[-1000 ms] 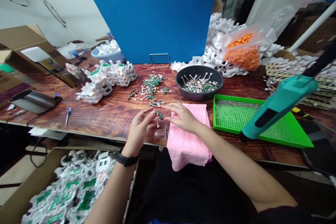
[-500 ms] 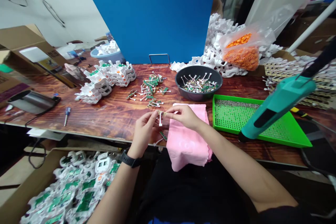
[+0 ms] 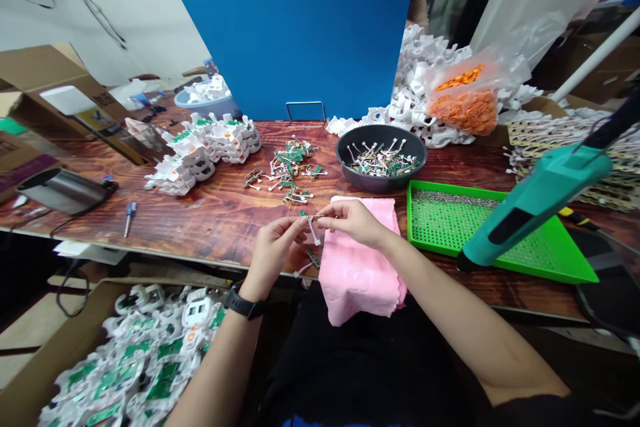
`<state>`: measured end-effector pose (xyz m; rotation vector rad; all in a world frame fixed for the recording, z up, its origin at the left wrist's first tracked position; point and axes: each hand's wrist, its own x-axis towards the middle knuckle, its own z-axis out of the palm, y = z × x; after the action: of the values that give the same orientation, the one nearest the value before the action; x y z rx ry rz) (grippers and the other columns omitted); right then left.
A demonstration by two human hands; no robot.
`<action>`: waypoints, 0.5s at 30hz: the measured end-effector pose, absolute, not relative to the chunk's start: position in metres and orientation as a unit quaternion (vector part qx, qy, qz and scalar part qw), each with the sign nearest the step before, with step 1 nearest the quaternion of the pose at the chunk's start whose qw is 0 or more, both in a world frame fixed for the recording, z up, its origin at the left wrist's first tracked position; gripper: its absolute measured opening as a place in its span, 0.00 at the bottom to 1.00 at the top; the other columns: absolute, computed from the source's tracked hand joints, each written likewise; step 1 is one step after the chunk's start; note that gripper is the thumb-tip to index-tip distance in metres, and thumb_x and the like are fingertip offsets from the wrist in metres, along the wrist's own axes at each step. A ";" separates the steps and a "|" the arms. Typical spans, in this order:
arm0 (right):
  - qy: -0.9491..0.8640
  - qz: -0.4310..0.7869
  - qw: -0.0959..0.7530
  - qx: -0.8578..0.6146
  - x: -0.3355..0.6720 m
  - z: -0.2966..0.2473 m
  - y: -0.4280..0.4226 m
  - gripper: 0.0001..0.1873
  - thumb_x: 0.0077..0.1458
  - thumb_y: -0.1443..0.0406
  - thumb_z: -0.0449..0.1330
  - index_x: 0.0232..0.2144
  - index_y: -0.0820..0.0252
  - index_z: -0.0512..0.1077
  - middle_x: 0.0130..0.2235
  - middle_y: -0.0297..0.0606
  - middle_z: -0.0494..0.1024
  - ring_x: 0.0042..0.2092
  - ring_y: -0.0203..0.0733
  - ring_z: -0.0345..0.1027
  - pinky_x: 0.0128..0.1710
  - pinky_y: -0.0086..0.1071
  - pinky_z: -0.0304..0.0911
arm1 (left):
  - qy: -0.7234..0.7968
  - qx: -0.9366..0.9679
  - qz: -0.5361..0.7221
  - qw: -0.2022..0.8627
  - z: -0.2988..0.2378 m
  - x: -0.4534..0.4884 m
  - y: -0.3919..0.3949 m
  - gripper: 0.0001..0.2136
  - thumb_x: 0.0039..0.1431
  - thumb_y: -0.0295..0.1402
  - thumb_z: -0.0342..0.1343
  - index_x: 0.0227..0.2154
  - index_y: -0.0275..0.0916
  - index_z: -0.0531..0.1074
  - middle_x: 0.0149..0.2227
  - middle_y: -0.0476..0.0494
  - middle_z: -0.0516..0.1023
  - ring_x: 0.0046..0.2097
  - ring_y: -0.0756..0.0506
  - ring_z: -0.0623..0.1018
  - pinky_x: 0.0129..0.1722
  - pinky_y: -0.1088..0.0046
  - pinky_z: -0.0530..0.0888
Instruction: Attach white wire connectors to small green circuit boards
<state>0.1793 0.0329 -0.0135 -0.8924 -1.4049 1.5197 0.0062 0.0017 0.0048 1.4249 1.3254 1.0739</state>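
Note:
Between my two hands, over the table's front edge, is a small circuit board (image 3: 314, 217) with a short white cable hanging from it. My left hand (image 3: 278, 243), with a dark watch on the wrist, pinches its left end. The right end is pinched by the fingertips of my right hand (image 3: 354, 221), above a pink cloth (image 3: 357, 270). Another small board (image 3: 313, 257) with a white cable lies just below my hands at the table edge. Farther back is a loose pile of cabled boards (image 3: 287, 163).
A dark bowl (image 3: 381, 180) of cabled boards stands behind the cloth. To the right are a green tray (image 3: 545, 260) and a teal electric screwdriver (image 3: 535, 207). Stacked white housings (image 3: 200, 150) and a small screwdriver (image 3: 130, 219) lie left. A carton (image 3: 60, 347) of housings sits below.
The board between my fingers has tilted so it shows nearly edge-on, and its cable now slants to the right. Both hands stay in nearly the same place. The view shifts slightly.

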 end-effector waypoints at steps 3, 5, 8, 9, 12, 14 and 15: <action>-0.561 0.618 0.428 -0.347 0.179 -0.017 0.034 0.11 0.40 0.64 0.65 0.30 0.64 0.76 0.30 0.38 0.78 0.32 0.37 0.70 0.35 0.32 0.64 | 0.532 0.580 0.428 0.444 0.004 0.005 0.002 0.13 0.48 0.41 0.58 0.25 0.34 0.75 0.23 0.46 0.75 0.26 0.50 0.72 0.29 0.75 0.69; -0.564 0.617 0.428 -0.344 0.179 -0.019 0.034 0.11 0.40 0.64 0.65 0.30 0.63 0.76 0.30 0.38 0.78 0.33 0.37 0.71 0.36 0.33 0.64 | 0.531 0.578 0.429 0.447 0.003 0.005 0.002 0.13 0.48 0.41 0.58 0.26 0.34 0.76 0.23 0.45 0.75 0.26 0.50 0.72 0.30 0.75 0.69; -0.565 0.616 0.425 -0.347 0.179 -0.020 0.035 0.11 0.39 0.65 0.66 0.30 0.64 0.76 0.30 0.38 0.78 0.33 0.38 0.71 0.36 0.33 0.65 | 0.529 0.579 0.429 0.449 0.001 0.004 0.002 0.13 0.48 0.42 0.58 0.26 0.34 0.76 0.23 0.45 0.76 0.26 0.50 0.72 0.30 0.74 0.69; -0.563 0.617 0.425 -0.349 0.179 -0.020 0.035 0.11 0.39 0.65 0.66 0.29 0.64 0.76 0.30 0.38 0.78 0.32 0.38 0.71 0.36 0.33 0.65 | 0.529 0.580 0.428 0.448 0.000 0.004 0.002 0.13 0.48 0.41 0.58 0.26 0.34 0.76 0.23 0.45 0.75 0.26 0.50 0.72 0.29 0.74 0.69; -0.554 0.623 0.425 -0.352 0.179 -0.019 0.034 0.11 0.39 0.66 0.65 0.29 0.64 0.76 0.29 0.38 0.78 0.32 0.37 0.71 0.36 0.33 0.65 | 0.528 0.586 0.426 0.442 0.000 0.004 0.001 0.13 0.50 0.41 0.57 0.25 0.34 0.75 0.23 0.45 0.75 0.26 0.50 0.72 0.29 0.75 0.69; -0.550 0.627 0.425 -0.352 0.179 -0.019 0.034 0.11 0.39 0.65 0.66 0.29 0.64 0.76 0.29 0.38 0.78 0.32 0.38 0.71 0.36 0.33 0.65 | 0.529 0.590 0.426 0.438 0.000 0.004 0.001 0.13 0.50 0.41 0.57 0.24 0.34 0.75 0.23 0.45 0.75 0.26 0.50 0.72 0.29 0.75 0.69; -0.549 0.627 0.426 -0.353 0.179 -0.019 0.034 0.11 0.38 0.65 0.66 0.29 0.64 0.76 0.29 0.37 0.78 0.32 0.38 0.71 0.35 0.34 0.65 | 0.529 0.590 0.426 0.436 0.000 0.004 0.001 0.13 0.50 0.41 0.56 0.23 0.35 0.75 0.23 0.45 0.75 0.26 0.50 0.72 0.29 0.75 0.69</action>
<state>0.1790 0.0340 -0.0187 -0.8819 -1.3717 1.5670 0.0042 0.0011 -0.0003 1.4688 1.3170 1.0591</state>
